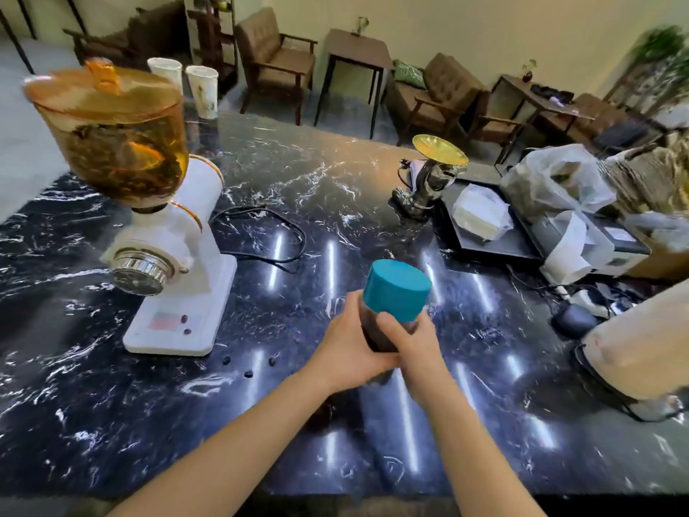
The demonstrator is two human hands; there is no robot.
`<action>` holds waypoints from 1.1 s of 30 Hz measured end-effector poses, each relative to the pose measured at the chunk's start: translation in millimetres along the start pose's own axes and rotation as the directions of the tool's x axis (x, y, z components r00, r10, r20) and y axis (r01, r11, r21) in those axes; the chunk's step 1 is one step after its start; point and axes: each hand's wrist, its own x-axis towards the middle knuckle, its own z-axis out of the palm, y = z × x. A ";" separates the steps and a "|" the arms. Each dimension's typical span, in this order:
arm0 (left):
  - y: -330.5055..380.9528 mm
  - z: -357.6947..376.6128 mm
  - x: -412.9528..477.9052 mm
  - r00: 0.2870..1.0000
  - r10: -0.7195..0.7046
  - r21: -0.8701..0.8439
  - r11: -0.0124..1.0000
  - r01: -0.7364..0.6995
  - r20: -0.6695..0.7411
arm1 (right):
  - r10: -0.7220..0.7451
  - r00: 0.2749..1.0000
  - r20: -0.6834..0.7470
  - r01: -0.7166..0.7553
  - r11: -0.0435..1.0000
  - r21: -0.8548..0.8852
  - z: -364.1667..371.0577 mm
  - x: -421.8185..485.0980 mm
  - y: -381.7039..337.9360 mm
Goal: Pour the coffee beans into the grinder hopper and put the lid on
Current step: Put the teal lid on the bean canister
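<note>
Above the middle of the black marble counter (320, 188) I hold a jar of coffee beans (376, 330) with a teal cap (397, 289) on it, tilted a little to the right. My left hand (346, 348) wraps its left side and my right hand (414, 341) grips it from the front. At the left stands a white grinder (179, 255). Its amber hopper (123, 151) holds beans, and the amber lid (100, 91) sits on top. A few loose beans (248, 367) lie in front of the grinder base.
A black power cord (261, 233) loops right of the grinder. Two white paper cups (201, 91) stand at the back left. A gold-topped figurine (428, 177), a black tray with plastic bags (484, 225) and a beige appliance (641, 337) crowd the right side.
</note>
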 end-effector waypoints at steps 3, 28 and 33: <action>1.7 30.1 20.8 0.954 0.101 0.148 0.978 -0.148 0.283 | -0.011 0.986 -0.169 0.019 0.999 0.042 -49.4 8.3 20.0; -11.6 255.4 206.3 0.906 -0.408 0.914 0.400 0.064 0.115 | -0.162 0.780 -0.605 0.144 0.987 -0.079 -358.6 211.1 80.2; -12.9 254.5 193.1 0.909 -0.380 0.920 0.392 -0.007 0.169 | -0.133 0.735 -0.665 0.093 0.991 -0.095 -349.9 207.0 72.0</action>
